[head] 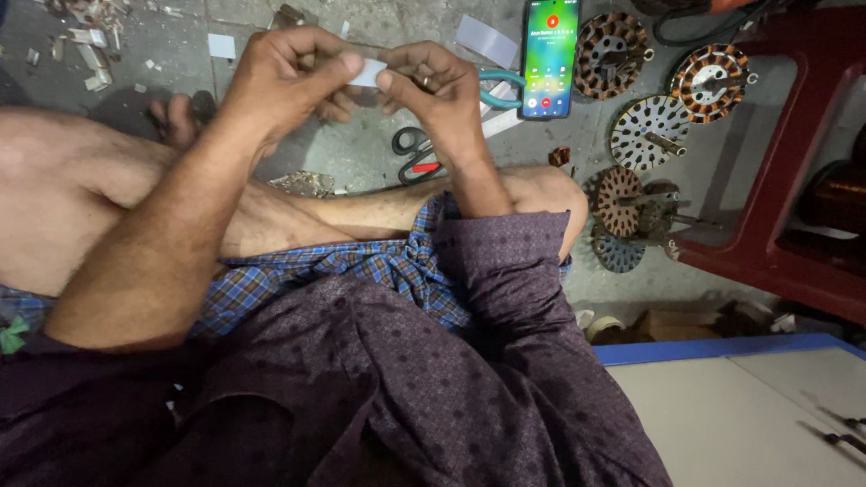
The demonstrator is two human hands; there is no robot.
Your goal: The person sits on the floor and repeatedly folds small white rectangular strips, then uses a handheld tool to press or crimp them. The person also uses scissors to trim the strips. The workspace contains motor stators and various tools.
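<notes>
White paper strip (368, 72) pinched by both hands (fingertips) | scissors (417, 155), phone (549, 58) beyond

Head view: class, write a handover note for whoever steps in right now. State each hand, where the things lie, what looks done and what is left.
Left hand and right hand: both pinch one white strip above the knees.
On the floor: scissors under the hands, phone to the right, wound stators beside a red stool.
Done: scraps lie at top left.
Left: the strip is not yet in any stator.
</notes>
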